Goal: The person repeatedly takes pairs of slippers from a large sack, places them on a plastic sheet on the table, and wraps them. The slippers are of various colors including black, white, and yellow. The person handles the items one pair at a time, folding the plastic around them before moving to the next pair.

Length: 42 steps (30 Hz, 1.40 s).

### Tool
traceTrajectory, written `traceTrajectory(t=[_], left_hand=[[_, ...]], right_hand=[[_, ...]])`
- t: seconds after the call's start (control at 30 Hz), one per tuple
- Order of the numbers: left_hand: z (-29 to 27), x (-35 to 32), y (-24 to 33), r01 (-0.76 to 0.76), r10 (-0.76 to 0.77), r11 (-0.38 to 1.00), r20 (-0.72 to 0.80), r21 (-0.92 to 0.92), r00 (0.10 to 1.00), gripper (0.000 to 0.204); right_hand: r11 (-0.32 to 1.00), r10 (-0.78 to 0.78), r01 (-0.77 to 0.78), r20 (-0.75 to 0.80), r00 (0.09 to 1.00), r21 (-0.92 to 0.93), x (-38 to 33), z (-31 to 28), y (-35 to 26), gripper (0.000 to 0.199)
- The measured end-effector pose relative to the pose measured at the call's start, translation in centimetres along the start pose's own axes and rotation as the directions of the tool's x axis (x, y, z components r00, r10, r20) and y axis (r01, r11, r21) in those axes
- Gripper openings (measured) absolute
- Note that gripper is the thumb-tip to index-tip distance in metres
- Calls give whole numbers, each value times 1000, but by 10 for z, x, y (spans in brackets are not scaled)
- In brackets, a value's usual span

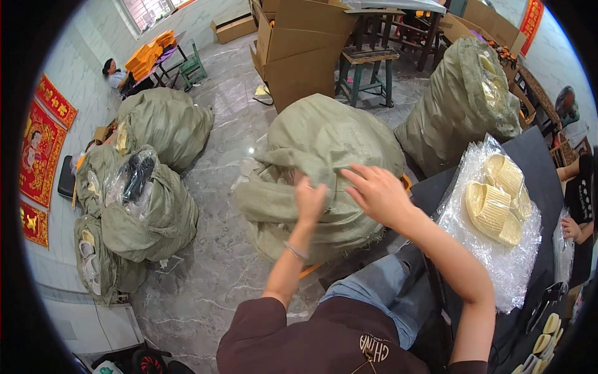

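A large green woven sack [349, 140] bulges on the floor in front of me, its loose mouth folded over toward the left. My left hand [309, 198], a bracelet at its wrist, is closed on the sack's fabric, slightly blurred. Over the sack's right side, my right hand [380, 194] has its fingers spread and holds nothing; whether the fingertips touch the weave I cannot tell. To my right, cream ribbed slippers [492, 214] lie on a pile of clear plastic bags [458, 249] on a dark table [529, 156].
Several stuffed sacks [165, 128] stand at the left, slippers showing in some. Another full sack [451, 100] leans at the right. Behind are a tall open carton [305, 53] and a green stool [367, 57]. A person's hand [570, 228] rests at the table's far right.
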<state>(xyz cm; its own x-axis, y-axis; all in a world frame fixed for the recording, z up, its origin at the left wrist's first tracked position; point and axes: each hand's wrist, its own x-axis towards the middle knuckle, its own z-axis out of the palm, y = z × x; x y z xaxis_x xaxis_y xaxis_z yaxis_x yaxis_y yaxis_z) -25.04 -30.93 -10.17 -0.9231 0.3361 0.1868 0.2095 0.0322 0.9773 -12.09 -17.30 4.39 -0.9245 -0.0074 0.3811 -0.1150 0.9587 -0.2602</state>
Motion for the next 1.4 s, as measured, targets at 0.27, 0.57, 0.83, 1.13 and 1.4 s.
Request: traceTrajectory(t=[0.27,0.57,0.83,1.13,1.4], left_hand=[[85,-201,83,-309,289,948,603,-72,744,32],[111,-219,108,-228,214,968,834,-109,509,38],[17,-160,176,-726,655,682,368,89,660,40],[-182,52,-12,355,-356,934,-180,-41,917,36],[-206,162,220,312,-156,617,277,-722,948,28]], right_hand=[[885,30,38,139,990,-464,43,76,-40,52],[871,491,-490,-15,871,25,51,16,18,17],[488,700,-286,-173,693,825,83,-214,73,29],[331,689,-122,-151,709,936,17,-289,97,40],[752,438,-328,62,897,-572,1,-184,21,124]])
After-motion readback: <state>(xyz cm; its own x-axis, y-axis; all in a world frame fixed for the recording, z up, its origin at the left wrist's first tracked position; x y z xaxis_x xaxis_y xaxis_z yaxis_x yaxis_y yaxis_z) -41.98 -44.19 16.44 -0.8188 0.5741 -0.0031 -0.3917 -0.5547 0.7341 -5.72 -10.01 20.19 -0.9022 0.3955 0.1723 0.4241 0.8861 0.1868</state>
